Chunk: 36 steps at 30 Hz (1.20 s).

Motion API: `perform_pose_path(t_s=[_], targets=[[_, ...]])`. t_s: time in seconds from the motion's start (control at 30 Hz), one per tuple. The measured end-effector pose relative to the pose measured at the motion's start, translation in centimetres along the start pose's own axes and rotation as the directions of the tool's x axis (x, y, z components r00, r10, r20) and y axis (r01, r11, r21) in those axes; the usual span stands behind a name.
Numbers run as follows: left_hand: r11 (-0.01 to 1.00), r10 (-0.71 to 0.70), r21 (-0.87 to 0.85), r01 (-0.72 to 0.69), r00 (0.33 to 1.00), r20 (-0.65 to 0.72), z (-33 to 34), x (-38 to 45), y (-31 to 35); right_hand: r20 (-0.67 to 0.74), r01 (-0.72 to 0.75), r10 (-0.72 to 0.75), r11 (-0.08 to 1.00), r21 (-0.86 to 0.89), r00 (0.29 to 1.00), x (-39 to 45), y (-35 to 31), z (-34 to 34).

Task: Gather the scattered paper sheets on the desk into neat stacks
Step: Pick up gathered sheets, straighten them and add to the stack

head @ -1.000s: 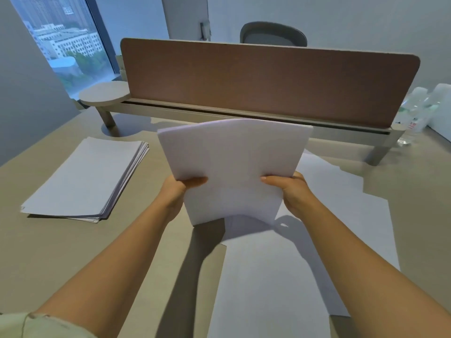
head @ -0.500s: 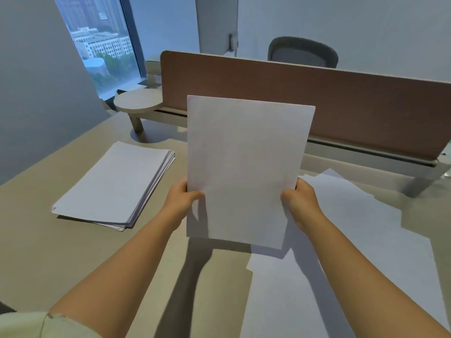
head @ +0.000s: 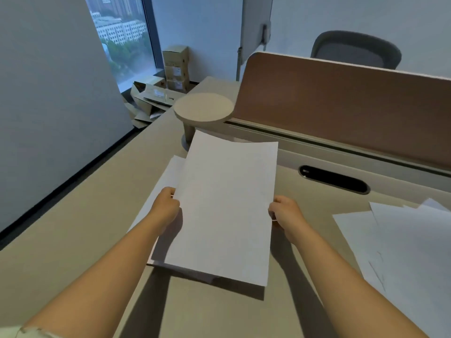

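Observation:
I hold a bundle of white paper sheets (head: 227, 211) by its two long edges, just above the desk. My left hand (head: 166, 208) grips the left edge and my right hand (head: 284, 212) grips the right edge. The bundle hovers over the paper stack (head: 170, 172) lying on the desk, which shows only as a strip to the left and below the held sheets. Several loose white sheets (head: 402, 247) lie scattered on the desk at the right.
A brown divider panel (head: 341, 101) runs along the back of the beige desk (head: 85, 228). A round raised shelf (head: 202, 108) stands behind the stack, and a black cable slot (head: 333, 179) lies to the right. Cardboard boxes (head: 174, 69) sit by the window; a grey chair (head: 356, 51) stands beyond the divider.
Both hands have carried the held sheets leftward and lowered them from upright to nearly flat over the stack. My view has turned left, so the scattered sheets now lie at the right edge.

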<state>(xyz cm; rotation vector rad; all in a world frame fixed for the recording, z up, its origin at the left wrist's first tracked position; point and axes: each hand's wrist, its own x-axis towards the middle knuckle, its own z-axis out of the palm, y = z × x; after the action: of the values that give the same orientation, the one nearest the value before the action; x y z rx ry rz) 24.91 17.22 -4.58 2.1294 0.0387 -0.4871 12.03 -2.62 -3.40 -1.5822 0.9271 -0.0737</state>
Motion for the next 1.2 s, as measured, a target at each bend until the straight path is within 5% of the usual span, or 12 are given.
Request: perform_pose_path(t_s=[0.27,0.53,0.73,1.0,1.2], targets=[[0.998,-0.041,0.057,0.041,0.999,-0.007,-4.2,6.9,-5.3,0.029,-0.069,0.070,0.997,-0.039,0.997,3.6,0.6,8.5],[1.000,0.004,0.027,-0.001,0.992,-0.125,-3.7,6.9,-4.0,0.051,-0.136,0.132,0.988,0.077,0.990,4.4,1.4,8.8],[0.990,0.088,-0.117,-0.084,0.996,0.033,0.8,3.7,1.3,-0.055,-0.104,0.114,0.981,0.161,0.992,2.7,1.3,2.1],[0.984,0.180,-0.050,-0.174,0.930,0.320,11.8,-5.0,6.0,-0.190,-0.049,0.077,0.988,0.147,0.979,-2.1,5.3,-11.9],[0.988,0.143,0.002,-0.155,0.916,0.375,20.7,-13.2,6.5,-0.234,-0.091,0.136,0.977,0.192,0.963,-5.9,10.5,-23.8]])
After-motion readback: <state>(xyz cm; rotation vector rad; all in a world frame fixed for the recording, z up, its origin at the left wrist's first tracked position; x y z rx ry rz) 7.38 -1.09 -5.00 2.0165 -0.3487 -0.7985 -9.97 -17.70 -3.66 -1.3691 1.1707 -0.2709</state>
